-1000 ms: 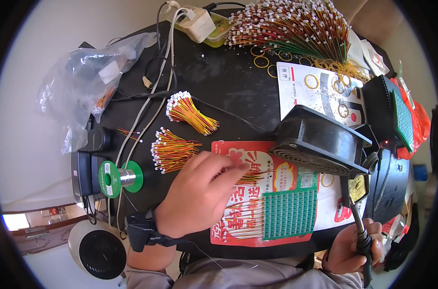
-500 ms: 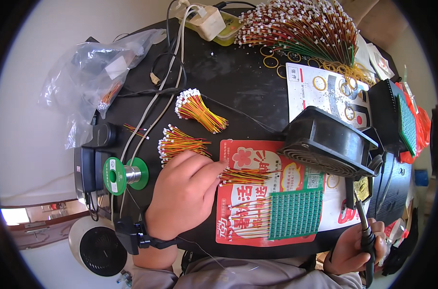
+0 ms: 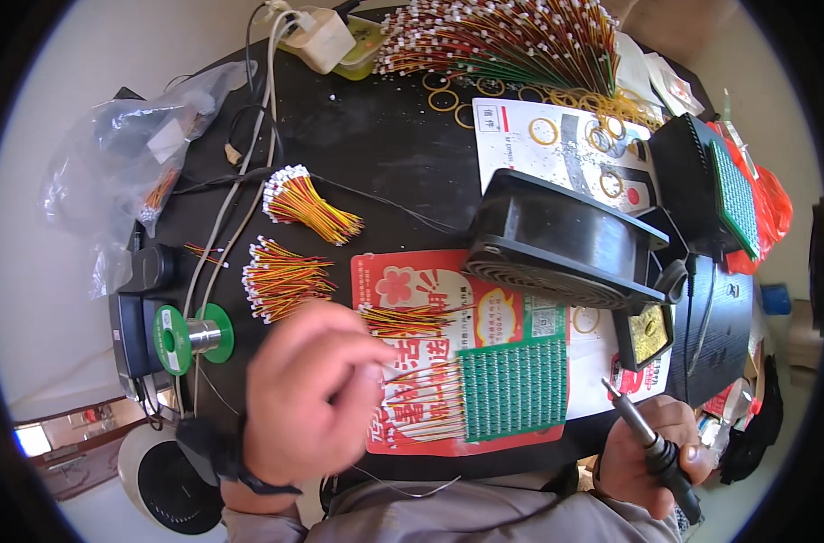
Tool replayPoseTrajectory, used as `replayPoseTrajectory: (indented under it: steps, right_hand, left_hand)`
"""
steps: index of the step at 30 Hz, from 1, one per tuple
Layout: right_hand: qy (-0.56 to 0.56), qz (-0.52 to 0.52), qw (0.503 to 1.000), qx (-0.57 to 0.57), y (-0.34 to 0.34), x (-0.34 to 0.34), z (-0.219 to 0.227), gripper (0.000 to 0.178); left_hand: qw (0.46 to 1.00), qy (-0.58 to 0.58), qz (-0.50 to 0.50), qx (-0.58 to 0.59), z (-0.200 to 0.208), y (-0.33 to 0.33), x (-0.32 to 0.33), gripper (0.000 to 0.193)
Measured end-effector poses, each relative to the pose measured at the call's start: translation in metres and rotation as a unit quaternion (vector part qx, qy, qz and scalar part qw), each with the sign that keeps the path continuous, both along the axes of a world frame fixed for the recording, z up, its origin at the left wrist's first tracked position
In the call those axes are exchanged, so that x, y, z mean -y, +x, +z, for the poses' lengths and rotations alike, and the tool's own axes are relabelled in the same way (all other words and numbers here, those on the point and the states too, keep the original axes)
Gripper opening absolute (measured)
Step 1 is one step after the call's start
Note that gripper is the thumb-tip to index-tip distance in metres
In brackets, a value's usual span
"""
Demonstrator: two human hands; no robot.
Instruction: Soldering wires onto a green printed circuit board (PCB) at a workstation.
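My right hand (image 3: 652,457), at the lower right, is wrapped round a soldering iron (image 3: 646,430) whose tip points up and left. My left hand (image 3: 312,398), with a dark band on its wrist, is raised with curled fingers beside the left edge of a green circuit board panel (image 3: 513,389). Whatever its fingertips pinch is hidden or too small to name. Short red and yellow wires (image 3: 430,398) stick out leftward from the panel. Loose wires (image 3: 403,320) lie just above them on a red printed sheet (image 3: 373,271). A thin silvery wire (image 3: 421,494) hangs below the left hand.
Two wire bundles (image 3: 308,208) (image 3: 285,281) and a solder spool (image 3: 199,337) lie left. A black fan (image 3: 566,240) stands over the sheet, near a yellow sponge in a holder (image 3: 649,335). Connector wires (image 3: 521,45) and rubber bands (image 3: 543,131) are at the back; a plastic bag (image 3: 104,163) is far left.
My left hand has drawn back from the loose wires, toward me. The soldering iron has come away from the sponge holder and now tilts up and left. The whole view has shifted.
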State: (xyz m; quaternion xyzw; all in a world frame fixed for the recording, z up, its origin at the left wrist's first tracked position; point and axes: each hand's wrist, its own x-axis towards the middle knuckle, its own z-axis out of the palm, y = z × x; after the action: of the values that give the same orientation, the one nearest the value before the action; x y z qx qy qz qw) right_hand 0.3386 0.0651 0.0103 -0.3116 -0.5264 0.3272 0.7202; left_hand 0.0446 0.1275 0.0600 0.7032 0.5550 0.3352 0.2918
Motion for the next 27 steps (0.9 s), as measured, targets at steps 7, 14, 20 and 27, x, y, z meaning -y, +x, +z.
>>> replayPoseTrajectory:
  steps: [7, 14, 20, 27]
  right_hand:
    - [0.111, -0.143, 0.974, 0.135, -0.011, -0.028, -0.003, 0.048]
    - [0.114, -0.136, 0.974, 0.139, -0.009, -0.028, 0.001, 0.041]
    - [0.026, -0.134, 0.982, 0.128, -0.016, -0.02, 0.002, 0.037]
    - [0.047, -0.141, 0.983, 0.107, -0.017, -0.024, 0.0, 0.039]
  left_hand:
    - [0.984, 0.069, -0.135, -0.092, -0.023, 0.056, 0.016, 0.021]
    - [0.973, 0.104, -0.167, -0.121, -0.041, 0.065, 0.028, 0.02]
    - [0.971, 0.112, -0.166, -0.128, -0.041, 0.055, 0.024, 0.02]
    - [0.991, 0.103, -0.083, -0.011, -0.041, 0.047, 0.021, 0.023]
